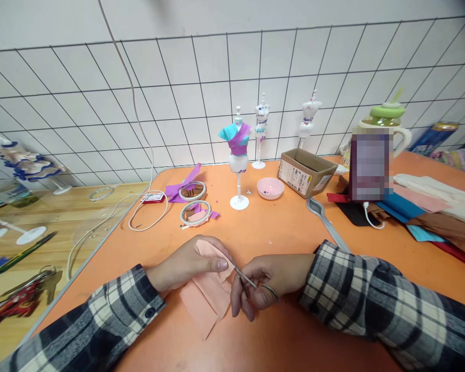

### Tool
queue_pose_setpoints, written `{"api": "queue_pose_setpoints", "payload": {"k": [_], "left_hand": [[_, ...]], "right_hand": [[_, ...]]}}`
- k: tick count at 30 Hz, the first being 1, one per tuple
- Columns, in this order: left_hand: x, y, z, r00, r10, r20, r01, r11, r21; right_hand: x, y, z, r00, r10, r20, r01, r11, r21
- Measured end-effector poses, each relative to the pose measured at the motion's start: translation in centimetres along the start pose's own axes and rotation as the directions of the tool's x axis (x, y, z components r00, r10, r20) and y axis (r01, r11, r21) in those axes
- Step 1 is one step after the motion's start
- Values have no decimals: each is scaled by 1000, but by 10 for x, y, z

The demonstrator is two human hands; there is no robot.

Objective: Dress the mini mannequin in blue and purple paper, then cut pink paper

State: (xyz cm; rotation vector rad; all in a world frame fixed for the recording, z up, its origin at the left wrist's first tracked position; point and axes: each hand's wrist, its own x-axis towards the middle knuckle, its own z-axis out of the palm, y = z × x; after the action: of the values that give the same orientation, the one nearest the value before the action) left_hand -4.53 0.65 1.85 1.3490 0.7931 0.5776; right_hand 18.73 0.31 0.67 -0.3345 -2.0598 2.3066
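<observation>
My left hand (196, 263) pinches a folded piece of pale pink crepe paper (205, 302) between thumb and fingers, with its lower part hanging toward the table. In my right hand (258, 281) is a small pair of metal scissors (250, 280), fingers in the handle loops. The scissor tips meet the edge of the pink paper near my left thumb. Part of the blades is hidden by the paper and fingers. Beyond my hands stands a white mini dress form (238, 163) wrapped in turquoise and purple strips.
Two tape rolls (196, 213) lie left, beside purple scraps (183, 185). A pink bowl (270, 189), a cardboard box (306, 171) and two more dress forms (262, 129) stand behind. At right are a propped phone (370, 165), a lidded mug (385, 121) and coloured paper sheets (430, 206).
</observation>
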Motion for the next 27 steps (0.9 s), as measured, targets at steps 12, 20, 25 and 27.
{"api": "queue_pose_setpoints", "payload": {"k": [12, 20, 25, 27], "left_hand": [[1, 1, 2, 999, 38, -1, -38, 998, 49], [1, 0, 0, 997, -39, -59, 36, 998, -49], [1, -1, -3, 998, -32, -57, 32, 999, -6], [0, -2, -3, 999, -7, -47, 9, 1000, 29]], "right_hand": [[3, 4, -3, 1000, -12, -9, 12, 1000, 14], [5, 9, 2, 993, -1, -120, 10, 997, 76], [3, 8, 0, 996, 8, -89, -4, 999, 45], [2, 6, -1, 998, 3, -65, -1, 1000, 21]]}}
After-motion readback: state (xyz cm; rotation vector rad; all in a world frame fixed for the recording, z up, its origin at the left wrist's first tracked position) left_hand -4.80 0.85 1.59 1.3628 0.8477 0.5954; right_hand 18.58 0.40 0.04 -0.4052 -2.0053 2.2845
